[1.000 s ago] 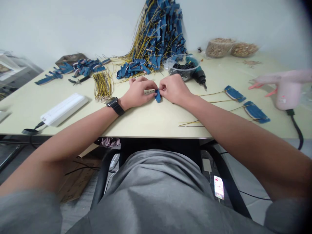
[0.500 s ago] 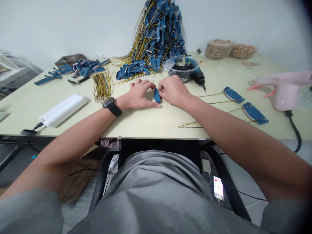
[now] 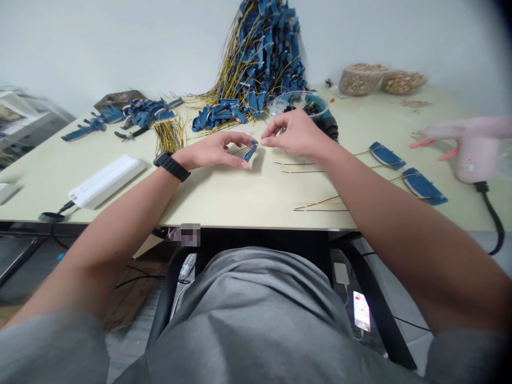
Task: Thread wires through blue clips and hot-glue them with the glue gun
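My left hand (image 3: 212, 152) pinches a small blue plastic strip (image 3: 250, 152) between its thumb and fingertips, above the pale table (image 3: 224, 205). My right hand (image 3: 294, 133) hangs just to the right of that strip, apart from it, with curved fingers and nothing visible in them. Thin black and yellow wires (image 3: 298, 167) lie on the table below my right hand. A black watch (image 3: 172, 166) sits on my left wrist.
A tall heap of blue strips with yellow wires (image 3: 264, 58) rises at the back. A white power strip (image 3: 106, 181) lies left, a pink glue gun (image 3: 472, 152) right, and two wired blue strips (image 3: 424, 186) lie near it. A drill (image 3: 330, 128) stands behind my right hand.
My hands have parted. My right hand has let go of the blue strip and risen up and right, uncovering wires on the table. My left hand keeps the strip, now tilted.
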Demonstrator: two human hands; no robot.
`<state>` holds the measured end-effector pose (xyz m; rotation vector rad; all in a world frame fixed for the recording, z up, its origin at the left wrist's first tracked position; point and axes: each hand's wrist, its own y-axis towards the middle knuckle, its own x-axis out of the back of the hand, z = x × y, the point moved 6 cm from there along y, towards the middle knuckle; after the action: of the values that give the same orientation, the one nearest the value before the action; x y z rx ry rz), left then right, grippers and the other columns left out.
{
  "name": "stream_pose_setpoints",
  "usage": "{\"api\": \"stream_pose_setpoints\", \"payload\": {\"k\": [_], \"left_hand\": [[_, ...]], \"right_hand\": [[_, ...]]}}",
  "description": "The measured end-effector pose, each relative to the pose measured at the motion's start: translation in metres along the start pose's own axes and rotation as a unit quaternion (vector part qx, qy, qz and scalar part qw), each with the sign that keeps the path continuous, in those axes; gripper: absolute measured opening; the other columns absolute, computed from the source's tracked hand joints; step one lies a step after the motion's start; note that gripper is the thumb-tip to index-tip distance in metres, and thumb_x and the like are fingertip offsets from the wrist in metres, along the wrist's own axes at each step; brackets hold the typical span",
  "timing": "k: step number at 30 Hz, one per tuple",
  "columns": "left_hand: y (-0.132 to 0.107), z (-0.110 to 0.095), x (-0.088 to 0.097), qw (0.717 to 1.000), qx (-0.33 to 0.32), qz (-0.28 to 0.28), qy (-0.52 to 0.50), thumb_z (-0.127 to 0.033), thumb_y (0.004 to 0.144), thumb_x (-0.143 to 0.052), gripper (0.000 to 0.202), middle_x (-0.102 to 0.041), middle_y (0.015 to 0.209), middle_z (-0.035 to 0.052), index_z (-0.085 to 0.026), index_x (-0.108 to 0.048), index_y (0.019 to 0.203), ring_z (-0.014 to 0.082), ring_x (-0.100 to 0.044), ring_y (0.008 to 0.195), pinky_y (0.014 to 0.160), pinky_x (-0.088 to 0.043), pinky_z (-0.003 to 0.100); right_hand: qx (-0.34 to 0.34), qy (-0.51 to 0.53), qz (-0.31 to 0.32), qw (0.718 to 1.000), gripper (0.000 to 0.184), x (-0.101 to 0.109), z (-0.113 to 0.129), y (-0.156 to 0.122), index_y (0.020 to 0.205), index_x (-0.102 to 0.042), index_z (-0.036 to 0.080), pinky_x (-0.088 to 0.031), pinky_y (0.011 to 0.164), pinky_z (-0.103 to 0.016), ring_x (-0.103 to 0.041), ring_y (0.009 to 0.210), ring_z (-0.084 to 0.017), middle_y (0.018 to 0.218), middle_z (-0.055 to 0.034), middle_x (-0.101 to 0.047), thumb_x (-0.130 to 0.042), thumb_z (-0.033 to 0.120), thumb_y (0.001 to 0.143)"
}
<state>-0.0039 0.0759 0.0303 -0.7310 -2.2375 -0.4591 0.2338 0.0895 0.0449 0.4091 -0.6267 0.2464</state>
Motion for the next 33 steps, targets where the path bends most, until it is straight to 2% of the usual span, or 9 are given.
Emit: {"api": "stream_pose_setpoints", "payload": {"k": [6, 11, 16, 20, 23, 27, 30, 31, 33], "left_hand": [[0.000, 0.000, -0.004, 1.000, 0.010, 0.010, -0.018, -0.064, 0.084, -0.112, 0.087, -0.090, 0.163, 0.0120, -0.029, -0.093, 0.161, 0.0416, -0.079, 0.156, 0.134, -0.058, 0.056], [0.001, 0.001, -0.007, 0.999, 0.008, 0.006, -0.034, -0.064, 0.082, -0.115, 0.085, -0.092, 0.157, 0.0127, -0.028, -0.095, 0.157, 0.0394, -0.082, 0.150, 0.132, -0.060, 0.054], [0.001, -0.001, -0.008, 1.000, 0.018, 0.012, -0.017, -0.068, 0.083, -0.111, 0.087, -0.092, 0.161, 0.0124, -0.028, -0.096, 0.158, 0.0423, -0.081, 0.156, 0.139, -0.057, 0.059], [0.002, -0.004, -0.010, 0.999, 0.018, 0.010, 0.038, -0.078, 0.085, -0.108, 0.089, -0.090, 0.165, 0.0136, -0.028, -0.096, 0.158, 0.0453, -0.079, 0.159, 0.144, -0.053, 0.061], [0.006, -0.004, -0.017, 0.994, 0.009, -0.023, 0.103, -0.093, 0.082, -0.104, 0.103, -0.089, 0.166, 0.0177, -0.025, -0.094, 0.159, 0.0487, -0.075, 0.158, 0.145, -0.051, 0.064], [0.012, -0.002, -0.028, 0.986, 0.024, -0.059, 0.154, -0.109, 0.076, -0.099, 0.124, -0.082, 0.179, 0.0211, -0.026, -0.089, 0.169, 0.0573, -0.062, 0.169, 0.148, -0.042, 0.077], [0.007, -0.004, -0.010, 0.981, 0.048, -0.088, 0.166, -0.109, 0.073, -0.101, 0.134, -0.077, 0.187, 0.0194, -0.031, -0.082, 0.180, 0.0599, -0.056, 0.175, 0.147, -0.041, 0.080], [0.002, -0.007, 0.003, 0.980, 0.049, -0.099, 0.163, -0.108, 0.075, -0.101, 0.135, -0.076, 0.189, 0.0181, -0.031, -0.080, 0.184, 0.0575, -0.057, 0.175, 0.147, -0.043, 0.076], [-0.011, -0.012, 0.037, 0.981, 0.047, -0.110, 0.152, -0.100, 0.088, -0.094, 0.121, -0.079, 0.185, 0.0159, -0.027, -0.079, 0.184, 0.0473, -0.069, 0.167, 0.145, -0.050, 0.063]], "right_hand": [[-0.015, 0.019, 0.006, 1.000, 0.024, -0.006, -0.003, -0.002, 0.085, -0.089, 0.026, -0.065, 0.094, -0.046, -0.079, 0.095, -0.028, 0.091, -0.0048, -0.088, -0.106, 0.009, 0.092], [-0.019, 0.010, 0.009, 1.000, 0.027, -0.008, -0.004, -0.003, 0.082, -0.088, 0.026, -0.067, 0.097, -0.048, -0.081, 0.096, -0.028, 0.091, -0.0060, -0.087, -0.107, 0.008, 0.090], [-0.011, 0.005, 0.006, 1.000, 0.026, -0.009, -0.006, -0.001, 0.082, -0.087, 0.027, -0.068, 0.096, -0.047, -0.080, 0.094, -0.028, 0.088, -0.0053, -0.086, -0.107, 0.011, 0.089], [-0.030, 0.017, -0.024, 0.999, 0.028, -0.003, -0.012, 0.002, 0.081, -0.085, 0.026, -0.067, 0.099, -0.046, -0.081, 0.097, -0.028, 0.092, -0.0055, -0.086, -0.106, 0.008, 0.089], [-0.029, 0.028, -0.049, 0.998, 0.030, 0.000, -0.013, 0.004, 0.080, -0.083, 0.026, -0.066, 0.101, -0.046, -0.082, 0.101, -0.028, 0.096, -0.0061, -0.087, -0.103, 0.006, 0.091], [-0.025, 0.023, -0.061, 0.998, 0.030, 0.000, -0.012, 0.003, 0.081, -0.082, 0.026, -0.066, 0.102, -0.047, -0.081, 0.100, -0.028, 0.094, -0.0051, -0.088, -0.103, 0.007, 0.090], [-0.026, 0.012, -0.060, 0.998, 0.030, -0.001, -0.007, 0.001, 0.081, -0.082, 0.026, -0.066, 0.101, -0.046, -0.078, 0.096, -0.026, 0.092, -0.0047, -0.087, -0.100, 0.005, 0.093], [-0.031, 0.007, -0.060, 0.998, 0.031, -0.001, -0.006, 0.000, 0.081, -0.081, 0.026, -0.065, 0.101, -0.046, -0.077, 0.095, -0.026, 0.092, -0.0052, -0.087, -0.099, 0.004, 0.094], [-0.039, 0.001, -0.059, 0.997, 0.033, -0.001, -0.004, -0.002, 0.080, -0.080, 0.026, -0.065, 0.103, -0.047, -0.078, 0.097, -0.027, 0.094, -0.0068, -0.087, -0.098, 0.003, 0.096]]}}
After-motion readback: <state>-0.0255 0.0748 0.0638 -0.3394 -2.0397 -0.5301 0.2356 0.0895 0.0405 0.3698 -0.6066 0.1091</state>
